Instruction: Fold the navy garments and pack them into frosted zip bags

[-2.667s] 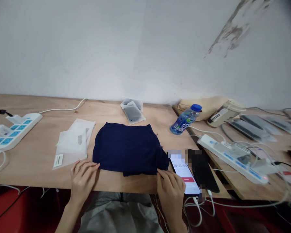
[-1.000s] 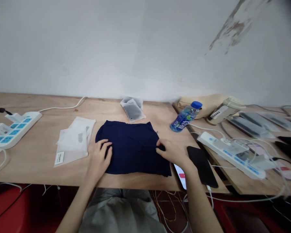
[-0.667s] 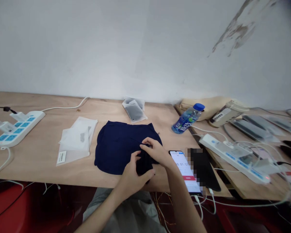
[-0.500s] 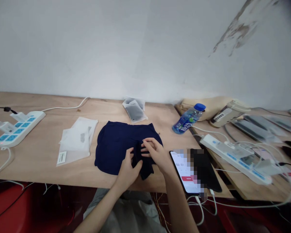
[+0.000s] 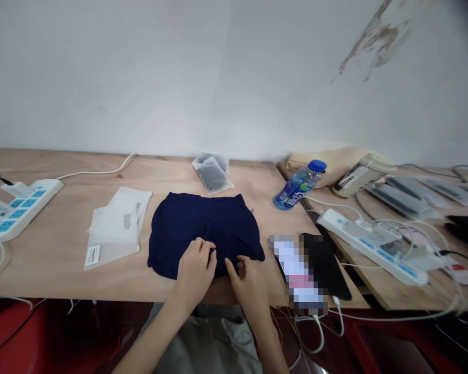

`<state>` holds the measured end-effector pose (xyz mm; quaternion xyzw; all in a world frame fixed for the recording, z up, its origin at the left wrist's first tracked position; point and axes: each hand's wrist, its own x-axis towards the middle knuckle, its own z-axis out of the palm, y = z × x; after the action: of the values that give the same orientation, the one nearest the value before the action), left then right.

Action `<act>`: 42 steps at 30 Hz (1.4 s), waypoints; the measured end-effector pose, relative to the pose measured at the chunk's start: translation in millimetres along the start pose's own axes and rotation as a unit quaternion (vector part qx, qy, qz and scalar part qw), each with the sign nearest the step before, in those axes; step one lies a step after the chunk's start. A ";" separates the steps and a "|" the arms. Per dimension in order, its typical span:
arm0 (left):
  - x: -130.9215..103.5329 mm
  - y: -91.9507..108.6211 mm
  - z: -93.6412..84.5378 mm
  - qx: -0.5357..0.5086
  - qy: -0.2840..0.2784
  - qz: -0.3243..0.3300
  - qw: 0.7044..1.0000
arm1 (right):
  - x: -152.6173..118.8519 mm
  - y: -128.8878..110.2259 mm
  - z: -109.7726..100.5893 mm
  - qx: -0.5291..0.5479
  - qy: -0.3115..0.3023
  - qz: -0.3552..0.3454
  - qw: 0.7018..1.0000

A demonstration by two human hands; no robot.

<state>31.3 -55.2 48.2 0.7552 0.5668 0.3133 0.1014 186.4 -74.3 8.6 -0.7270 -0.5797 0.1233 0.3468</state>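
Note:
A folded navy blue garment point(image 5: 203, 228) lies flat on the wooden table point(image 5: 62, 259), close to its near edge. My left hand point(image 5: 195, 270) rests on the garment's near edge, fingers curled on the fabric. My right hand point(image 5: 247, 278) is beside it, fingertips pinching the same near edge. Both hands sit side by side at the front middle of the cloth.
Clear plastic bags point(image 5: 115, 223) lie left of the garment, another bag with dark contents point(image 5: 212, 176) behind it. A phone point(image 5: 298, 275) and a black phone point(image 5: 325, 265) lie to the right, with a water bottle point(image 5: 298, 187), power strips point(image 5: 370, 244) and cables. Another power strip point(image 5: 15, 208) sits far left.
My hands drew back from the middle of the garment to its near edge. The loose flap that hung off the front is now tucked in, and the cloth lies flatter.

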 end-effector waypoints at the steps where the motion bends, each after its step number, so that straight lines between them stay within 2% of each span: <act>1: 5.1 3.8 -1.8 0.013 -0.026 0.011 1.000 | -0.8 -0.8 2.1 -0.001 -0.002 -0.006 1.000; 4: 25.1 16.5 -7.6 0.064 -0.093 0.012 0.994 | 1.2 -3.6 4.0 0.008 -0.020 -0.020 1.000; 8: 55.3 29.7 -9.8 0.115 -0.173 -0.053 0.977 | 2.9 -8.4 3.9 0.030 -0.038 -0.014 0.999; 13: 79.4 35.4 -2.7 0.125 -0.228 -0.088 0.962 | -2.1 -18.1 5.1 0.069 -0.041 -0.003 0.997; 20: 85.6 38.0 -6.6 0.103 -0.257 -0.059 0.959 | -9.8 -32.0 3.9 0.125 0.059 -0.036 0.990; 24: 88.1 39.6 -18.4 0.072 -0.225 -0.063 0.970 | -12.1 -39.5 1.9 0.160 0.115 -0.036 0.980; 27: 89.3 38.5 -31.7 0.011 -0.192 -0.048 0.980 | -14.3 -39.5 4.6 0.169 0.123 -0.040 0.977; 30: 88.6 30.6 -44.8 -0.068 -0.171 -0.018 0.983 | -18.4 -34.0 10.7 0.155 0.118 -0.070 0.978; 32: 86.6 20.4 -50.5 -0.125 -0.175 -0.016 0.976 | -21.3 -30.3 14.2 0.140 0.109 -0.105 0.979; 37: 75.3 -16.3 -53.1 -0.275 -0.210 -0.095 0.933 | -23.7 -29.4 17.8 0.120 0.104 -0.209 0.965; 42: 54.8 -55.0 -55.4 -0.344 -0.190 -0.154 0.907 | -23.6 -33.7 21.7 0.119 0.073 -0.288 0.947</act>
<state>-36.0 2.6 83.3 0.6217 0.5036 0.3198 0.5075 141.2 -85.5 9.3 -0.4895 -0.7189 0.0329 0.4925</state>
